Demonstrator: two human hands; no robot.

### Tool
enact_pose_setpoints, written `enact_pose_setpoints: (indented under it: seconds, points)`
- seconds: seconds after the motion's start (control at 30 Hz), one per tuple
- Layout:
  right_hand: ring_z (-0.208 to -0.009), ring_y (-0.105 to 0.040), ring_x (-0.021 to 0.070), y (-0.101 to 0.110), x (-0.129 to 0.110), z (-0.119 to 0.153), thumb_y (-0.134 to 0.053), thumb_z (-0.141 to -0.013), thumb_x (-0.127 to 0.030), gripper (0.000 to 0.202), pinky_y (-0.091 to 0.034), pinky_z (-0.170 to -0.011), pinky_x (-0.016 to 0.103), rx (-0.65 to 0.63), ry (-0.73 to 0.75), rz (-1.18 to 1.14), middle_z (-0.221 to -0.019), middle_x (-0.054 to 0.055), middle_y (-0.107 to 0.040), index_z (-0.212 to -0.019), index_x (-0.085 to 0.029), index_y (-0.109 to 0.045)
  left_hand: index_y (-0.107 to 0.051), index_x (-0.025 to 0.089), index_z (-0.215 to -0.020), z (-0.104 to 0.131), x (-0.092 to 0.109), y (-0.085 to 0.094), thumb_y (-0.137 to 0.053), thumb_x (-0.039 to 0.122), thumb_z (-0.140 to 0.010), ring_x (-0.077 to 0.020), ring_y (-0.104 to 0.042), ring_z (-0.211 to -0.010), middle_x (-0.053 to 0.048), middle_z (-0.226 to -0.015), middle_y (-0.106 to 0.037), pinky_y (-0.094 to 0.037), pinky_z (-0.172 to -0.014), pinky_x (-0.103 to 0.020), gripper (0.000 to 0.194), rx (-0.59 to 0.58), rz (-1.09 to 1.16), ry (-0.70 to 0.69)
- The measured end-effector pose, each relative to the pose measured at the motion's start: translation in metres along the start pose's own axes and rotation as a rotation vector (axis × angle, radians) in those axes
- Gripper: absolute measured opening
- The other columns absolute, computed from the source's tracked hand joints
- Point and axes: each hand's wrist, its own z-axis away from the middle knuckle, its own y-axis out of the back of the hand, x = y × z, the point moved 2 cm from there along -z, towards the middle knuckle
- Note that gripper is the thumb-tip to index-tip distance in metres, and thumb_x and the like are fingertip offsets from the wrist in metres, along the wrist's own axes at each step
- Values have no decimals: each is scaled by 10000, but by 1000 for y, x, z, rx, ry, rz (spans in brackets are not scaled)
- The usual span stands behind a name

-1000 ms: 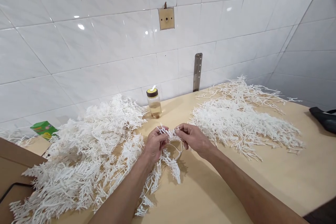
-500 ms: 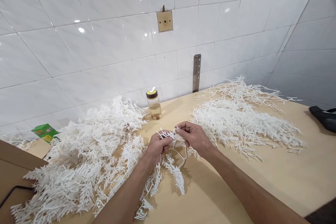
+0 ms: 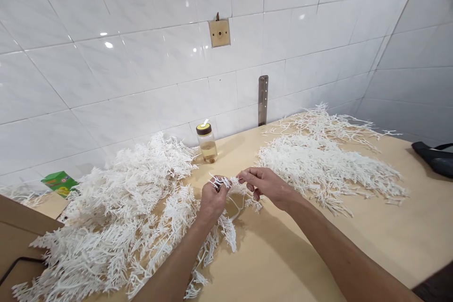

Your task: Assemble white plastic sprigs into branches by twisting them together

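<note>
A: What surface are the hands working over?
B: A light wooden bench [image 3: 290,250]. A wall of white tiles [image 3: 141,61] is standing beyond them, carrying a beige plate [image 3: 220,33].
A: And the white sprig [image 3: 222,182]?
B: It is lying between the hands, just above the bench. The left hand [image 3: 213,200] is closing its thumb and fingers on it; the right hand [image 3: 268,187] is pinching its other side with the fingertips, the other fingers curling loosely.
A: What is standing near?
B: A jar [image 3: 207,147] is standing beyond the left hand. The large white heap [image 3: 116,203] is spreading left of this hand, and the smaller white heap [image 3: 325,163] is lying right of and beyond the right hand.
A: Where are the edges?
B: The back edge is running along the wall. Bare wood is showing between the forearms and to the right of the right forearm.
</note>
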Motion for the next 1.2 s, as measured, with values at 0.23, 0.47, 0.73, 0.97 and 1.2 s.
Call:
enact_pose_setpoints:
  seconds: [0.23,0.47,0.73,0.97,1.2]
  points:
    - [-484,-435,73,-8,4,-1,-653,-780,-478,321,-421,-435,213,-1,-7,77,-596,-41,-477,-760,-158,-658,-651,181,-783,0,-6,-1,-605,243,-763,-158,-538,-649,-5,-675,-620,-400,-653,-256,79,72,-46,-45]
    - [-448,-440,69,-8,9,-4,-657,-745,-360,201,-394,-420,207,33,-21,47,-587,-42,-511,-769,-161,-667,-718,173,-851,0,-5,-1,-650,243,-715,-183,-587,-682,-30,-724,-684,-432,-690,-275,168,49,39,12]
    - [-459,-434,73,-9,8,-3,-607,-817,-547,416,-392,-424,215,11,-70,-12,-576,-27,-486,-749,-141,-665,-740,181,-822,3,-1,-1,-611,224,-765,-189,-619,-713,-39,-749,-710,-450,-715,-284,147,94,-54,-42]
    - [-418,-406,59,-13,6,-5,-699,-744,-468,355,-372,-410,217,73,-81,-28,-529,-61,-436,-622,-164,-561,-733,200,-856,6,-1,-2,-609,172,-773,-201,-653,-806,-65,-853,-730,-484,-791,-310,152,90,-161,-200]
    - [-460,-455,67,-14,7,-5,-659,-728,-337,193,-421,-441,217,107,-88,2,-602,-46,-491,-676,-163,-595,-724,192,-883,6,-4,-2,-569,151,-789,-197,-662,-837,-57,-880,-733,-495,-793,-313,185,64,-187,-246]
